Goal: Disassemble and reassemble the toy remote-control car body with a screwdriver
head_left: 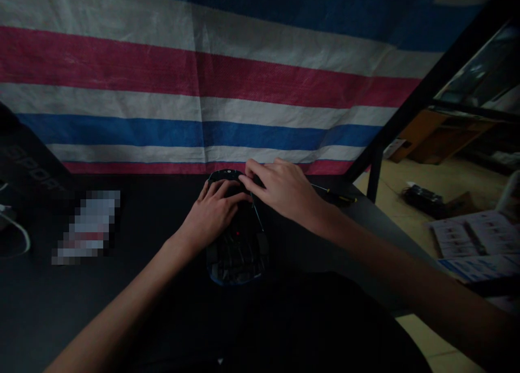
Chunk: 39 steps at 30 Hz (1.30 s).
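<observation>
A toy car (236, 254) lies upside down on the dark table, its black underside up and a blue edge showing at the near end. A small red spot is visible mid-underside. My left hand (215, 205) lies over the car's far half, fingers bent across it and thumb toward the right side. At the far right corner of the car, my right hand (280, 186) has its thumb and index finger close together in a pinch. Whatever is between those fingertips is too dark to make out. A screwdriver (347, 197) with a yellow-and-black handle lies right of my right hand.
A striped woven sheet (195, 102) hangs behind the table (162, 286). To the left are a dark box (32, 162), a blurred-out pale item (89, 227) and a white cable (24, 235). Beyond the right table edge, printed sheets (471, 235) and a cardboard box (439, 135) are on the floor.
</observation>
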{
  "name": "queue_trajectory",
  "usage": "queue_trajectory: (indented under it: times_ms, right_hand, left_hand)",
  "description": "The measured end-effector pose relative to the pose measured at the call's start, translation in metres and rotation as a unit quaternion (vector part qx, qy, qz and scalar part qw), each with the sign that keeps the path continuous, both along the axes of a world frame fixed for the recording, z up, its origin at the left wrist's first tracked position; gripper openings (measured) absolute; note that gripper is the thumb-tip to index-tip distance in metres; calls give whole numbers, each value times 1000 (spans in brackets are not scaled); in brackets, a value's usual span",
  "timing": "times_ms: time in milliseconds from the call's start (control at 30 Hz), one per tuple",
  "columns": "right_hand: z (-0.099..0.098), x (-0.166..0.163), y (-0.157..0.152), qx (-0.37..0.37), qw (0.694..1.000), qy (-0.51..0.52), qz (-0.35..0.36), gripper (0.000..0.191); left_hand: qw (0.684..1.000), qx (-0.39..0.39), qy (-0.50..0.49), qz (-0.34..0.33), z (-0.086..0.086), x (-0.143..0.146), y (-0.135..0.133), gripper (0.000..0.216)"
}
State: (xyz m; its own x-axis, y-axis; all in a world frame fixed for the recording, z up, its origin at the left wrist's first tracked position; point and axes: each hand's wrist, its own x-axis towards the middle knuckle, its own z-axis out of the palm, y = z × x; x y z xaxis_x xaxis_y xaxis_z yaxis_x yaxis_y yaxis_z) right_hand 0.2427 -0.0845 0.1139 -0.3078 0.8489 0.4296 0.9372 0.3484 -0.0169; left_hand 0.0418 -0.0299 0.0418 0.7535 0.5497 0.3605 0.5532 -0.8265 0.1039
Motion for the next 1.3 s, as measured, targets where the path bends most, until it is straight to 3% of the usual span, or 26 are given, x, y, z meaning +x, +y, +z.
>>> queue_trajectory:
  times_ms: [200,333,433,500,600,733,833,933,1000,1133,1300]
  right_hand:
    - [5,18,6,-60,984,130,105,16]
    - [8,29,2,-100,958,210,169,19]
    - [-1,26,7,-120,925,305,192,14]
    - [-10,19,16,-127,883,407,198,16]
    - [-21,8,30,-160,789,556,209,20]
    - [-25,8,35,-222,683,634,285,20]
    - [-29,24,31,-186,617,703,301,21]
    - [-44,46,26,-123,564,774,259,25]
    - [-59,59,23,-110,564,796,189,30]
    - [-90,68,18,-124,607,784,48,33]
    - [-108,54,14,-191,636,748,30,34]
  left_hand:
    - [1000,-22,10,2,7,0,-1,36]
    - [999,-34,9,-2,9,-1,2,37]
    - [999,-42,9,-4,10,-1,4,39]
    - [999,-45,12,-10,11,-2,5,39]
    - [999,-42,22,-17,12,-3,7,39]
    - [999,-25,38,-10,15,-2,10,40]
    - [999,-30,38,-15,19,0,9,42]
    - [999,-23,42,-7,25,4,1,43]
    - [998,-16,56,7,30,7,-6,39]
    - [997,-21,74,13,38,12,-15,32]
    - [991,-111,75,21,47,16,-18,29]
